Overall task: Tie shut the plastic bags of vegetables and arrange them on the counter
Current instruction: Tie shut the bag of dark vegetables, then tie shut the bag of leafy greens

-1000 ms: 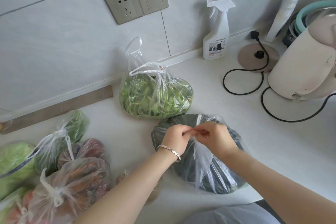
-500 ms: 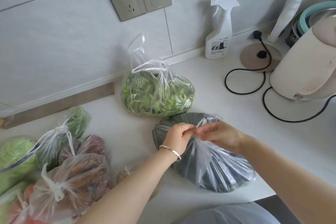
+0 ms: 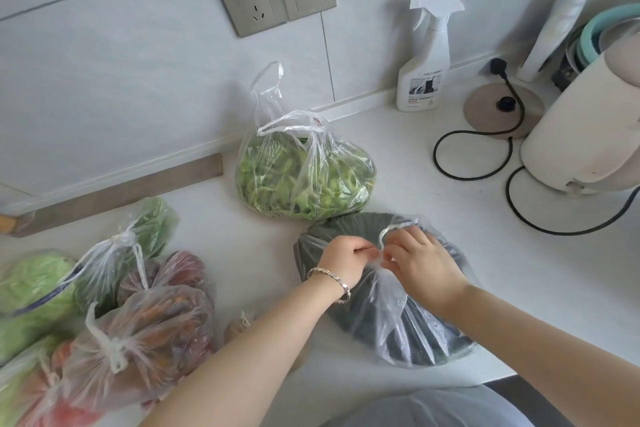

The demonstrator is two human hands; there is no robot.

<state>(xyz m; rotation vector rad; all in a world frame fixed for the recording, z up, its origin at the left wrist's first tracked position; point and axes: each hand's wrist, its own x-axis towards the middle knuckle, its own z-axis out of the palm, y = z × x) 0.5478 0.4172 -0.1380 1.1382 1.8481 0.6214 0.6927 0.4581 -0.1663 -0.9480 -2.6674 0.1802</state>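
Observation:
A clear plastic bag of dark green vegetables (image 3: 408, 333) lies on the white counter (image 3: 519, 274) near its front edge. My left hand (image 3: 343, 258) and my right hand (image 3: 420, 262) meet over it, each pinching a twisted bag handle at the neck; a loop of handle stands up above my right fingers. Behind it sits a bag of light green leafy vegetables (image 3: 304, 177) with its handles loose and upright. At the left lie several tied bags: one of greens (image 3: 138, 246), one of orange-red vegetables (image 3: 145, 333) and a pale cabbage bag (image 3: 31, 284).
A white spray bottle (image 3: 426, 62) stands by the wall. At the right are a round kettle base (image 3: 502, 107), a cream appliance (image 3: 588, 128) and black cords (image 3: 474, 163) looping on the counter. A wall socket (image 3: 249, 0) is above. The counter's front edge runs near my body.
My hands have worked the handles of the dark bag together; the plastic neck is now gathered tighter and a loop has formed above my right fingers. The other bags have not moved.

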